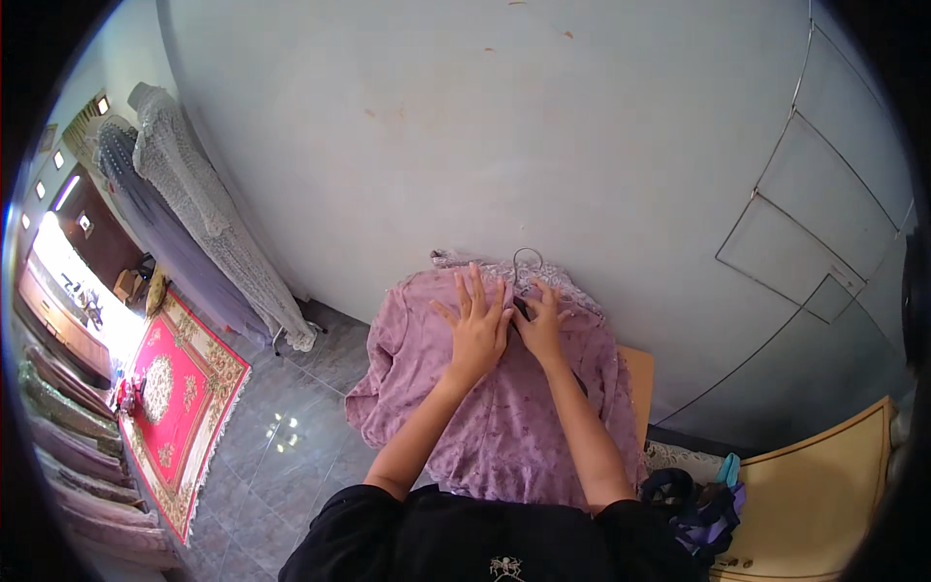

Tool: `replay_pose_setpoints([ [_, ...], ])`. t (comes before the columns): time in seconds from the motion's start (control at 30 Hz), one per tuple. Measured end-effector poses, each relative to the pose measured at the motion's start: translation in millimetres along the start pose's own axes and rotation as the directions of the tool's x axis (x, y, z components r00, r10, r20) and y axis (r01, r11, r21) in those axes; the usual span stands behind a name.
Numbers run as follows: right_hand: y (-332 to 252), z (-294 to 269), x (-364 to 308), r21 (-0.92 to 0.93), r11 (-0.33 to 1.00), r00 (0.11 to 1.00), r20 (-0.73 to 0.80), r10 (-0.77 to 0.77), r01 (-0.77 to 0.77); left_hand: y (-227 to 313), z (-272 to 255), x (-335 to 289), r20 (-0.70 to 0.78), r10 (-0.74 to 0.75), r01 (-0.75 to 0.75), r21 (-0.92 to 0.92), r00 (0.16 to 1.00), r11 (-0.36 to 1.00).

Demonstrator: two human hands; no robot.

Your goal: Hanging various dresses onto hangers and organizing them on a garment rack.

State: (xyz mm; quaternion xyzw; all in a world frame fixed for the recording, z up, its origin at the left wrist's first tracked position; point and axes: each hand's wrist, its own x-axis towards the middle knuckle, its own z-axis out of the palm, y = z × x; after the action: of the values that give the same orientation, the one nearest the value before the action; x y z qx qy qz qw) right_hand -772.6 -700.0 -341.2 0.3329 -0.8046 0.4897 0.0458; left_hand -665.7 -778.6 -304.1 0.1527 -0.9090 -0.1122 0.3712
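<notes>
A mauve-pink blouse (417,330) with a textured, dotted fabric is spread out in front of me. At its neckline rises the metal hook of a clothes hanger (529,254), and a dark part of the hanger shows at the opening. My left hand (475,325) lies flat on the blouse beside the collar, its fingers spread. On the other side of the neckline, my right hand (541,325) has its thumb and bent fingers around the dark hanger part. Paler lacy fabric (572,286) shows behind the collar.
A wooden tabletop edge (636,383) shows under the blouse. To the right are a dark cloth bundle (693,509) and a yellow cabinet (815,485). A wire rack (776,204) hangs on the wall. Long gowns (184,184) and a red rug (175,398) are at left.
</notes>
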Motion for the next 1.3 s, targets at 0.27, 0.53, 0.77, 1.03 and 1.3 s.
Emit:
replay_pose_setpoints([
  [0.27, -16.9, 17.8, 37.6, 0.032, 0.998, 0.998, 0.032, -0.048, 0.047, -16.7, -4.5, -33.7, 0.093, -0.039, 0.044, -0.05, 0.995, 0.998],
  [0.53, -12.1, 4.9, 46.3, 0.083, 0.995, 0.997, 0.061, -0.057, 0.052, -100.6, -37.4, 27.9, -0.076, -0.122, 0.13, 0.117, 0.99, 0.985],
  [0.77, -9.2, 1.2, 46.1, 0.081, 0.989, 0.991, 0.043, -0.129, 0.125, -138.6, -36.1, 80.7, 0.494, 0.182, -0.235, 0.047, 0.85, 0.971],
  [1.03, -20.4, -10.1, 61.0, 0.021, 0.988, 0.982, 0.104, -0.156, 0.154, -145.3, -12.0, 67.5, 0.247, 0.316, -0.302, -0.092, 0.916, 0.949],
  [1.3, -11.2, -12.4, 69.0, -0.044, 0.984, 0.957, 0.242, -0.158, 0.173, -158.8, -6.0, 62.4, 0.188, 0.333, -0.347, 0.05, 0.924, 0.936],
])
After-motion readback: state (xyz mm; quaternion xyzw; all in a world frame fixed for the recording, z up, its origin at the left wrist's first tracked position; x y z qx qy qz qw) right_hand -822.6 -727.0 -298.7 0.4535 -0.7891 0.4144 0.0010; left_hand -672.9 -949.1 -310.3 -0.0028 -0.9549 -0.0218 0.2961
